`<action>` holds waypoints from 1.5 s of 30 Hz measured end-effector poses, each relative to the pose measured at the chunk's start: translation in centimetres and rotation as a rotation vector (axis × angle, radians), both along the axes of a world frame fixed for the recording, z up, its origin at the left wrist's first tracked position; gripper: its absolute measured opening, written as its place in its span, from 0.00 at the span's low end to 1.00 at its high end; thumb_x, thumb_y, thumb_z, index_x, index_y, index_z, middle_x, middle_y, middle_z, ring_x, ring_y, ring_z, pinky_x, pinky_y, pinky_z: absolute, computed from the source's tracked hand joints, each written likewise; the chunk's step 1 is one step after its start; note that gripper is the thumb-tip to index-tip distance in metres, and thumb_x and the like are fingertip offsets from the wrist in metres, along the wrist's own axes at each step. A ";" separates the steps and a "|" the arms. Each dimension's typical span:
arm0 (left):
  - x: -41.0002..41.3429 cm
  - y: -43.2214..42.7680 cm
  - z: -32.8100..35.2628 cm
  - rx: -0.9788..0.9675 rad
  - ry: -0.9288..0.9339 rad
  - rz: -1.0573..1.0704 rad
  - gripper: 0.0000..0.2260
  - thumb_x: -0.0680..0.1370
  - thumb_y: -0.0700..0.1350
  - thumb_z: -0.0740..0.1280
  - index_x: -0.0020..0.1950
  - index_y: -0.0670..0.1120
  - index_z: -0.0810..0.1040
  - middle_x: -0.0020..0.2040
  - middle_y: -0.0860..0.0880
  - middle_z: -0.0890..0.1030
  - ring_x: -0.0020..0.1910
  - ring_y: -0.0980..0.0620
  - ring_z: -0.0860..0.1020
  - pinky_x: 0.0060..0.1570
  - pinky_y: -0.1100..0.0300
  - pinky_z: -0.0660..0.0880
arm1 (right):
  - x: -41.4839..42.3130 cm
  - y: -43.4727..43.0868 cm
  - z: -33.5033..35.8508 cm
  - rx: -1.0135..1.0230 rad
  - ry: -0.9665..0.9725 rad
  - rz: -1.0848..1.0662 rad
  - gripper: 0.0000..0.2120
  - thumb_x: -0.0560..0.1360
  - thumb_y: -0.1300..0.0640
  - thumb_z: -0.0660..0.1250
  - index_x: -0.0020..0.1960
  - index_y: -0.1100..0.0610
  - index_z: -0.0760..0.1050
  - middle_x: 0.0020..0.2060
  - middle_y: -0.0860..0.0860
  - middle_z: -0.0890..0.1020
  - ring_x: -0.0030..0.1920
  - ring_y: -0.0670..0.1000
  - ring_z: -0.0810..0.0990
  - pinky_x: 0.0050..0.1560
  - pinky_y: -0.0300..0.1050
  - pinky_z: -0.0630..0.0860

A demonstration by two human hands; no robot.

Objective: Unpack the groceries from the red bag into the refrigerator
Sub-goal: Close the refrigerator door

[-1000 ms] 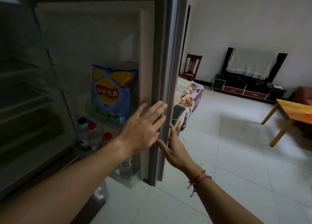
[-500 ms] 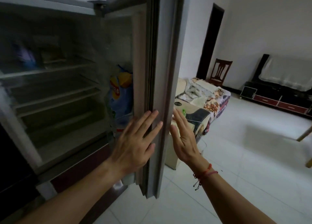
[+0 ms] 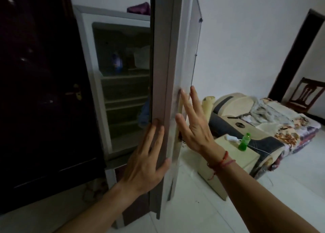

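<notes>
Fridge door swinging shut, unpacking looks done.
Fridge [image 3: 112,71] at 10 o'clock, shelves w/ blurred items inside; door [image 3: 168,78] now far narrower than 1 s ago, chips pack out of sight. Left hand [image 3: 146,160] flat on door edge, right hand [image 3: 193,127] flat on outer face, both spread, holding nothing. Red bag not in view.
</notes>
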State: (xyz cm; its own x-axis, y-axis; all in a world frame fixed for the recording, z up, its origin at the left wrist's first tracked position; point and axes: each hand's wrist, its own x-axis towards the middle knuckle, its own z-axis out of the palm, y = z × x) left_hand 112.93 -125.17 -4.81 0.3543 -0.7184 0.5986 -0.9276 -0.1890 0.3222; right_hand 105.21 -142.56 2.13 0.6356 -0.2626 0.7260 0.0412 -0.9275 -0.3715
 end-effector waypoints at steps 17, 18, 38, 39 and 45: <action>10.0 3.5 0.9 -0.261 0.666 0.142 0.39 0.79 0.51 0.65 0.76 0.69 0.39 0.79 0.66 0.47 0.78 0.63 0.48 0.78 0.46 0.52 | 16.8 3.4 3.0 -0.208 0.130 0.040 0.34 0.83 0.41 0.56 0.82 0.40 0.42 0.81 0.59 0.37 0.81 0.62 0.37 0.77 0.71 0.51; 10.8 3.4 1.0 -0.285 0.693 0.149 0.39 0.79 0.52 0.65 0.76 0.71 0.40 0.79 0.66 0.47 0.78 0.63 0.49 0.78 0.45 0.52 | 17.6 3.5 3.1 -0.207 0.136 0.047 0.35 0.83 0.44 0.58 0.82 0.41 0.42 0.81 0.60 0.37 0.81 0.62 0.36 0.77 0.71 0.51; 26.0 1.5 0.8 -0.375 0.880 0.212 0.43 0.73 0.53 0.70 0.70 0.79 0.41 0.79 0.65 0.49 0.79 0.59 0.52 0.76 0.43 0.56 | 32.0 3.3 1.6 -0.304 0.161 -0.053 0.36 0.80 0.46 0.59 0.83 0.45 0.47 0.81 0.63 0.38 0.80 0.65 0.36 0.75 0.73 0.54; 26.5 1.4 0.9 -0.377 0.885 0.220 0.43 0.73 0.53 0.70 0.69 0.80 0.41 0.79 0.64 0.50 0.79 0.58 0.53 0.76 0.42 0.56 | 32.5 3.3 1.6 -0.308 0.166 -0.057 0.36 0.80 0.46 0.59 0.83 0.45 0.46 0.80 0.64 0.38 0.80 0.66 0.36 0.75 0.74 0.54; 27.7 1.0 0.0 -0.395 0.897 0.204 0.44 0.72 0.48 0.69 0.71 0.78 0.43 0.79 0.65 0.49 0.79 0.58 0.52 0.76 0.42 0.56 | 33.9 3.5 0.7 -0.343 0.113 -0.119 0.38 0.79 0.47 0.62 0.83 0.48 0.47 0.80 0.68 0.42 0.80 0.69 0.40 0.73 0.76 0.55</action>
State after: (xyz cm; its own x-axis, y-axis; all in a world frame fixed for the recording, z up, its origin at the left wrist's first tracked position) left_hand 140.64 -124.16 -4.81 0.8864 -0.4008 0.2316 -0.2719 -0.0459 0.9612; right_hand 139.14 -139.05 2.79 0.6964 -0.0932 0.7116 -0.0976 -0.9946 -0.0349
